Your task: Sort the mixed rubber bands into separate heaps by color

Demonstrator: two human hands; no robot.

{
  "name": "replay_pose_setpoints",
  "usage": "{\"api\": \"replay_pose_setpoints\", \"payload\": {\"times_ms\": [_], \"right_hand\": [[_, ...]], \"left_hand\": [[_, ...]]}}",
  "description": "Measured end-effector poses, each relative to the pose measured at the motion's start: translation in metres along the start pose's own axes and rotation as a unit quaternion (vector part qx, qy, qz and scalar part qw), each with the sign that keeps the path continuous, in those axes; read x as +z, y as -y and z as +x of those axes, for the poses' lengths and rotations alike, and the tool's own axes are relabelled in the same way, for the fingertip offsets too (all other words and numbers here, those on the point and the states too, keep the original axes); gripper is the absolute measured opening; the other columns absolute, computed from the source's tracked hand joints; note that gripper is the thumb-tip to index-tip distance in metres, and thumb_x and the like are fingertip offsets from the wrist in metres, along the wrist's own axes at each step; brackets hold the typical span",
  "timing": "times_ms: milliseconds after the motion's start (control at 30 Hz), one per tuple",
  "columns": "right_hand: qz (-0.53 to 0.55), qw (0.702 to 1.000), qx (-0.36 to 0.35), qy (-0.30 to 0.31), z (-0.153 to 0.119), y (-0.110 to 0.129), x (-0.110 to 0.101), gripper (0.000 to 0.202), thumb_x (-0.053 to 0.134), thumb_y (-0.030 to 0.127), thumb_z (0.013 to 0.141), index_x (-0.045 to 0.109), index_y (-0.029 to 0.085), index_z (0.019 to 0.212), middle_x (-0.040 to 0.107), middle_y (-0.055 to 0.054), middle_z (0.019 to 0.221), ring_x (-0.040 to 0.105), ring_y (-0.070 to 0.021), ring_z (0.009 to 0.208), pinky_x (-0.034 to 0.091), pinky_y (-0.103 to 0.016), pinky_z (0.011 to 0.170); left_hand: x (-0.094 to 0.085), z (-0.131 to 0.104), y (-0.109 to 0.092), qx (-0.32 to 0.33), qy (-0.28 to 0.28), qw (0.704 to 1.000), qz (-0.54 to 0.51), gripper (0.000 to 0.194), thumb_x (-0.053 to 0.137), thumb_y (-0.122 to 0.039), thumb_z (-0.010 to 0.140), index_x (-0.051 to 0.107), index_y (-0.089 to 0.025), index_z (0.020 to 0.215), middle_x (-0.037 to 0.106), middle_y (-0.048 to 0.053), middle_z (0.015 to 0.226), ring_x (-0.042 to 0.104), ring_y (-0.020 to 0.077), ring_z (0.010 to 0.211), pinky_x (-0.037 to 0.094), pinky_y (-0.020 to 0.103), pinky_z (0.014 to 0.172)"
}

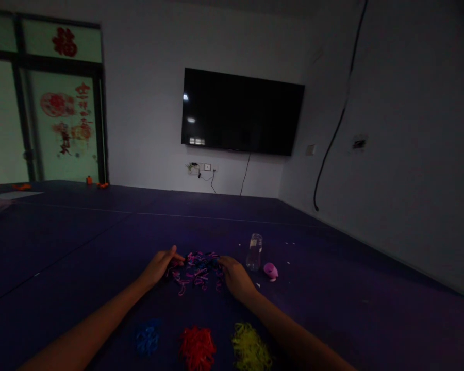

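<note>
A loose heap of small pink, purple and dark blue rubber bands (199, 272) lies on the dark purple mat (112, 247). At its left edge rests my left hand (160, 267), thumb raised and fingers stretched toward the bands. My right hand (236, 277) touches the heap's right edge, fingers extended and slightly bent, their tips partly hidden among the bands. Nearer to me lie three sorted piles: blue bands (147, 337), red bands (197, 348) and yellow-green bands (250, 348). My right forearm passes close beside the yellow-green pile.
Right of my right hand stands a clear bottle (254, 253), with a pink rounded object (270, 270) beside it. Small white scraps dot the mat there. Orange pieces (102, 185) lie at the far left edge. A television (242, 113) hangs on the wall.
</note>
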State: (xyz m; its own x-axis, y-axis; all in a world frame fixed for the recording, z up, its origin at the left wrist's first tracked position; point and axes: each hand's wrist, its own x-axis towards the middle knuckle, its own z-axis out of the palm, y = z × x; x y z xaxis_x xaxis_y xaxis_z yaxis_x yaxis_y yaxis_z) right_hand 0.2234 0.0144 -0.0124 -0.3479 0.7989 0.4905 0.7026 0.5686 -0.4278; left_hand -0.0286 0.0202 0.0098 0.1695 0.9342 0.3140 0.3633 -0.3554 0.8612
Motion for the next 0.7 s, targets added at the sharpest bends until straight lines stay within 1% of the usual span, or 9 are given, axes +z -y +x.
{"api": "replay_pose_setpoints", "payload": {"times_ms": [100, 167, 267, 333, 400, 500, 600, 700], "right_hand": [[-0.022, 0.999, -0.012, 0.037, 0.0074, -0.0031, 0.0004, 0.047, 0.034, 0.003, 0.076, 0.056, 0.014, 0.116, 0.055, -0.008, 0.120, 0.048, -0.0166, 0.114, 0.034, -0.031, 0.099], [-0.026, 0.998, -0.014, 0.050, 0.0108, -0.0042, 0.0013, 0.049, 0.035, 0.003, 0.075, 0.055, 0.015, 0.118, 0.054, -0.007, 0.122, 0.047, -0.0165, 0.115, 0.034, -0.031, 0.099], [-0.014, 0.998, -0.024, 0.061, 0.0115, -0.0054, 0.0027, 0.053, 0.035, 0.000, 0.070, 0.056, 0.016, 0.116, 0.056, -0.007, 0.120, 0.048, -0.0159, 0.114, 0.035, -0.029, 0.098], [0.008, 0.997, -0.044, 0.065, 0.0100, -0.0059, 0.0031, 0.054, 0.035, -0.001, 0.068, 0.059, 0.016, 0.113, 0.057, -0.006, 0.118, 0.050, -0.0154, 0.111, 0.036, -0.029, 0.097], [0.041, 0.995, -0.069, 0.059, 0.0082, -0.0059, 0.0031, 0.052, 0.034, -0.001, 0.069, 0.061, 0.017, 0.109, 0.059, -0.006, 0.115, 0.053, -0.0148, 0.108, 0.038, -0.029, 0.095], [0.074, 0.993, -0.092, 0.030, 0.0068, -0.0047, 0.0022, 0.050, 0.033, 0.000, 0.071, 0.062, 0.018, 0.108, 0.062, -0.005, 0.111, 0.055, -0.0142, 0.104, 0.040, -0.029, 0.093], [0.048, 0.997, -0.061, -0.002, 0.0066, -0.0043, 0.0006, 0.051, 0.034, 0.000, 0.069, 0.061, 0.017, 0.109, 0.062, -0.006, 0.110, 0.055, -0.0147, 0.104, 0.040, -0.029, 0.093], [0.002, 1.000, -0.014, -0.019, 0.0068, -0.0056, -0.0005, 0.049, 0.036, -0.001, 0.065, 0.064, 0.016, 0.103, 0.063, -0.007, 0.107, 0.055, -0.0161, 0.104, 0.040, -0.029, 0.092]], "left_hand": [[0.0016, 0.0001, 0.0020, 0.004, -0.016, 1.000, 0.014, 0.062, 0.028, -0.061, 0.080, 0.070, -0.016, 0.069, 0.070, 0.006, 0.066, 0.063, 0.0218, 0.071, 0.046, 0.031, 0.070], [0.0016, 0.0004, 0.0028, 0.015, -0.035, 0.999, 0.033, 0.064, 0.026, -0.060, 0.081, 0.070, -0.016, 0.066, 0.069, 0.007, 0.065, 0.063, 0.0217, 0.070, 0.046, 0.031, 0.070], [0.0010, 0.0011, 0.0033, 0.048, -0.075, 0.992, 0.089, 0.061, 0.027, -0.058, 0.082, 0.069, -0.017, 0.067, 0.069, 0.007, 0.072, 0.062, 0.0219, 0.074, 0.045, 0.032, 0.074], [0.0011, 0.0015, 0.0039, 0.072, -0.088, 0.985, 0.131, 0.058, 0.028, -0.057, 0.082, 0.069, -0.018, 0.068, 0.068, 0.006, 0.077, 0.062, 0.0220, 0.078, 0.045, 0.032, 0.077], [0.0018, 0.0019, 0.0051, 0.088, -0.083, 0.980, 0.157, 0.055, 0.029, -0.056, 0.083, 0.068, -0.019, 0.069, 0.068, 0.006, 0.078, 0.061, 0.0216, 0.081, 0.044, 0.032, 0.079], [0.0031, 0.0021, 0.0071, 0.083, -0.067, 0.979, 0.173, 0.053, 0.030, -0.055, 0.083, 0.069, -0.020, 0.075, 0.067, 0.006, 0.080, 0.061, 0.0213, 0.082, 0.045, 0.032, 0.078], [0.0035, 0.0018, 0.0074, 0.070, -0.051, 0.980, 0.178, 0.053, 0.031, -0.054, 0.083, 0.069, -0.019, 0.079, 0.067, 0.007, 0.081, 0.061, 0.0217, 0.082, 0.045, 0.032, 0.077], [0.0031, 0.0013, 0.0065, 0.064, -0.041, 0.981, 0.177, 0.053, 0.031, -0.055, 0.083, 0.069, -0.019, 0.078, 0.067, 0.006, 0.082, 0.061, 0.0219, 0.082, 0.045, 0.032, 0.077]]}}
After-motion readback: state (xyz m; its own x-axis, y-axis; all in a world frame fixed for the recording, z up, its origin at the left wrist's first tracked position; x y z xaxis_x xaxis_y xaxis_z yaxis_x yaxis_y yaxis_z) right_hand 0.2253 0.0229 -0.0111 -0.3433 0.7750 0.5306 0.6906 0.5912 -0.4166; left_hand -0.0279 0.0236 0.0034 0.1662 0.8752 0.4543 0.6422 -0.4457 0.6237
